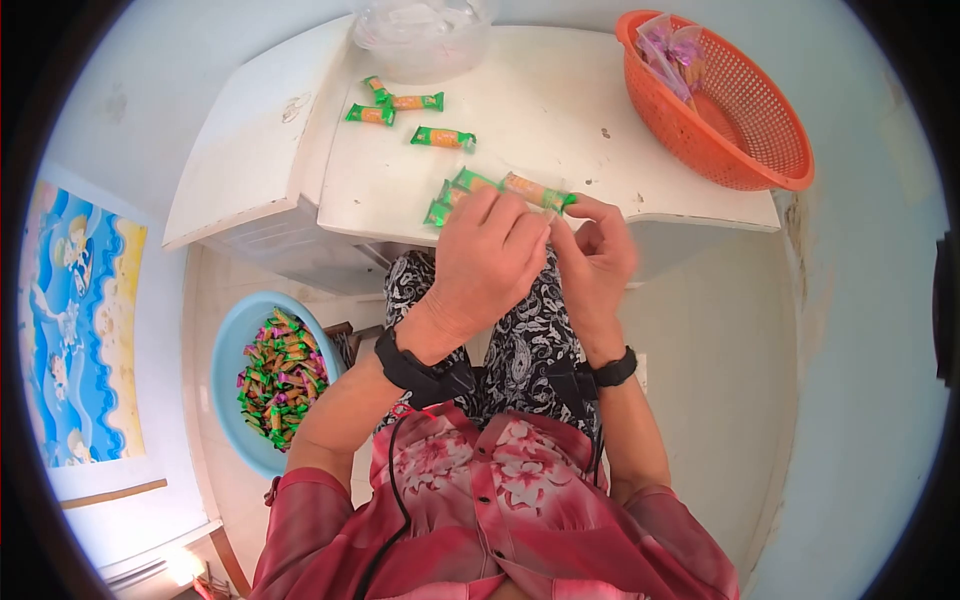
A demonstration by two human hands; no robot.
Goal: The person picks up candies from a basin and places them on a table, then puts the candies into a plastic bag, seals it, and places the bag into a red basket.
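Observation:
My left hand [485,250] is over the table's front edge, its fingers curled and pressed together. Several green-and-orange wrapped snack bars [440,205] lie against its fingers, and what the fingertips pinch is hidden. Opposite it, my right hand [600,250] is closed, with thumb and index finger at the green end of another snack bar [535,190]. That bar looks blurred, with something clear around it that may be plastic film. Farther back on the table, a single snack bar [443,138] lies in front of a small group of bars [415,102].
The white table [560,90] carries a clear plastic tub [420,45] at the back and an orange basket [720,110] with clear bags of purple-wrapped pieces at the right. Left of my legs, a blue basin [235,385] on the floor holds many wrapped snacks. Walls stand close on both sides.

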